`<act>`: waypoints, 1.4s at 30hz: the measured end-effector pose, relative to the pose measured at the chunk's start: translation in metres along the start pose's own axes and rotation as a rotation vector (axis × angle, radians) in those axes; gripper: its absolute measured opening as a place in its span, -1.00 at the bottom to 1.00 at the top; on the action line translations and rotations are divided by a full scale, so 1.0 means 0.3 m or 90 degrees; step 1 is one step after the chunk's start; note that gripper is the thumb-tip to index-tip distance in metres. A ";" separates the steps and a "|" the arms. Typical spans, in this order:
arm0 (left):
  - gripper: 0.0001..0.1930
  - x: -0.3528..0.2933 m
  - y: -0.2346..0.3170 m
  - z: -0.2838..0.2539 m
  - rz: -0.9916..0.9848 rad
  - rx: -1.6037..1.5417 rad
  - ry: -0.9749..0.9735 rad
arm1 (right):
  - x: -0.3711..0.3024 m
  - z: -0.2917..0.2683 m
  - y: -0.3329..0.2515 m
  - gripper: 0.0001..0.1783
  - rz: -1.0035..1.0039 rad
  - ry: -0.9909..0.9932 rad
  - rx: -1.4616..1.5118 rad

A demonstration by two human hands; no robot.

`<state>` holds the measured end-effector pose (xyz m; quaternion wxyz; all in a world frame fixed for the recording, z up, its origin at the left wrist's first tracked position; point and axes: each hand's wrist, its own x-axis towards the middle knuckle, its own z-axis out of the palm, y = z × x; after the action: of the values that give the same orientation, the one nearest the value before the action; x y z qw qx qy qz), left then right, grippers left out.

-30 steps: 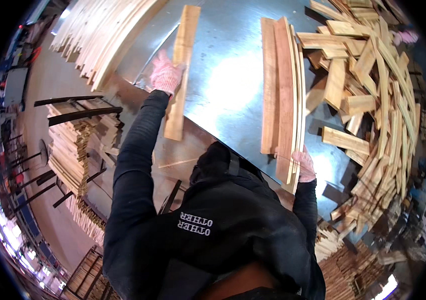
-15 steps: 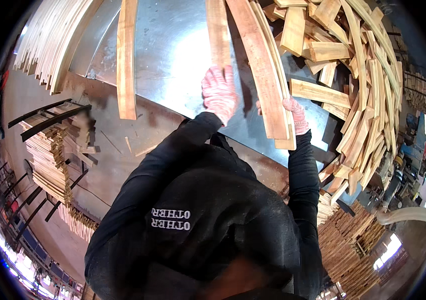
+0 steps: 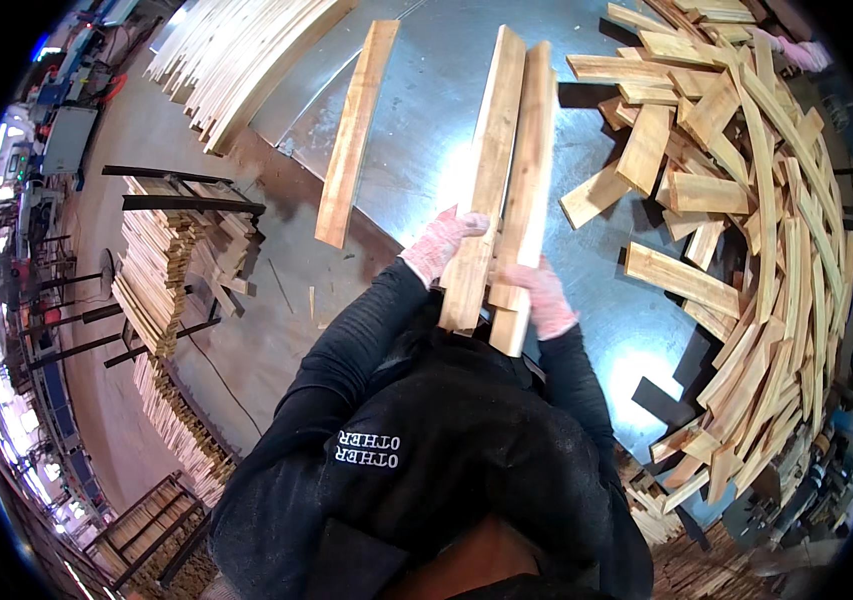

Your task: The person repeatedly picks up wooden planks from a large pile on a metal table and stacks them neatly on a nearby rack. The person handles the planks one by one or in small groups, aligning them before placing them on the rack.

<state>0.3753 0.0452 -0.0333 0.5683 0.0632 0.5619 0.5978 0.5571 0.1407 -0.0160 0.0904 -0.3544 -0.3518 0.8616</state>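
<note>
My left hand, in a pink-and-white knit glove, is closed on the left edge of a long wooden board near its near end. My right hand, gloved alike, grips a second long board just to the right. At the near end of that one, what looks like another board edge shows beneath it. Both boards point away from me over the metal table, close together and almost parallel. To their left, a single board lies on the table with its near end past the edge.
A big heap of loose wood pieces covers the table's right side. Neatly stacked strips stand at the far left. Racks with piled wood are on the floor at left. Another person's gloved hand shows at far right.
My left hand has gone from resting on a board to gripping its edge. My right hand has brought its boards left, beside that board. The view has swung, shifting the surroundings.
</note>
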 end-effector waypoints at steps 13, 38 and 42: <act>-0.26 0.178 -0.022 -0.018 -0.007 0.146 -0.021 | 0.052 -0.060 -0.020 -0.40 0.056 0.177 -0.288; -0.44 -0.032 0.050 -0.044 -0.108 -0.617 -0.344 | 0.182 0.026 -0.018 -0.24 -0.084 -0.116 0.142; -0.66 0.004 0.030 -0.060 -0.094 -0.119 0.157 | 0.157 0.118 -0.018 -0.09 -0.073 0.025 -0.407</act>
<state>0.3567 0.0378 -0.0339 0.5409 -0.1047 0.5724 0.6073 0.4982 0.1445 -0.0203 0.0295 -0.3609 -0.6220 0.6943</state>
